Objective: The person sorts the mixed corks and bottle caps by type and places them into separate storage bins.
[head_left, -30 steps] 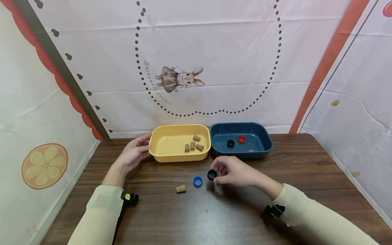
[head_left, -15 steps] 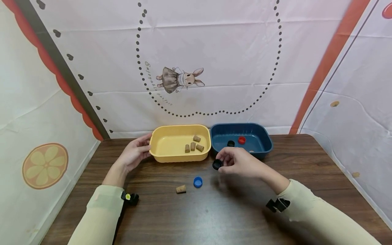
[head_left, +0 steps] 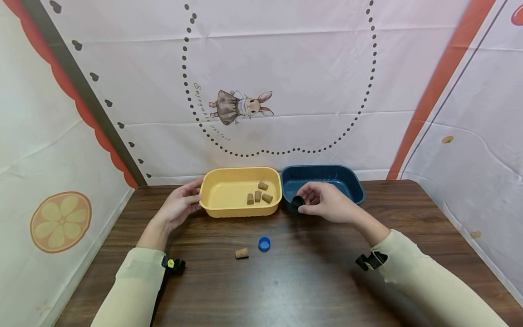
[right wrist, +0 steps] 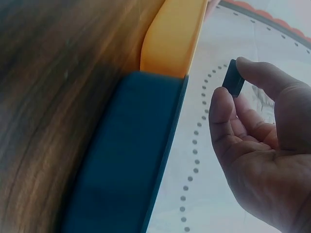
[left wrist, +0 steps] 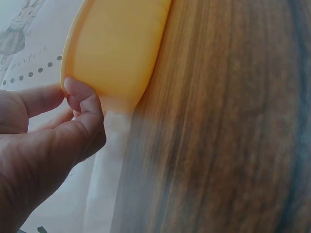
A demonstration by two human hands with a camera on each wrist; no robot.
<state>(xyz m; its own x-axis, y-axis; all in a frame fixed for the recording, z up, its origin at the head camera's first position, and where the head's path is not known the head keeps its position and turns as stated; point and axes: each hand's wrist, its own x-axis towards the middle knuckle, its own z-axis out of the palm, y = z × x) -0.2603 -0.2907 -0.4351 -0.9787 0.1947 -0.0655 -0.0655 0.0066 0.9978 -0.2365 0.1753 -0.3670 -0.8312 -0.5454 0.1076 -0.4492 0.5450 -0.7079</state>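
My right hand (head_left: 328, 202) pinches a black bottle cap (head_left: 298, 201) between thumb and fingers. In the head view, hand and cap overlap the front left of the dark blue plastic tray (head_left: 355, 188). The right wrist view has the cap (right wrist: 233, 78) held above the level of the tray's rim. My left hand (head_left: 178, 205) grips the left end of the yellow plastic tray (head_left: 216, 212), thumb and finger at its rim in the left wrist view. Several corks (head_left: 263, 185) lie in the right part of the yellow tray. The blue tray's contents are hidden behind my right hand.
On the brown wooden table (head_left: 212, 290), in front of the trays, lie one cork (head_left: 241, 253) and a blue bottle cap (head_left: 264, 244). The trays stand side by side against a printed white cloth (head_left: 310, 91) at the back.
My right hand has carried the black cap from the table, up and to the right, to the blue tray, covering the red and black caps inside. The left hand stays at the yellow tray.
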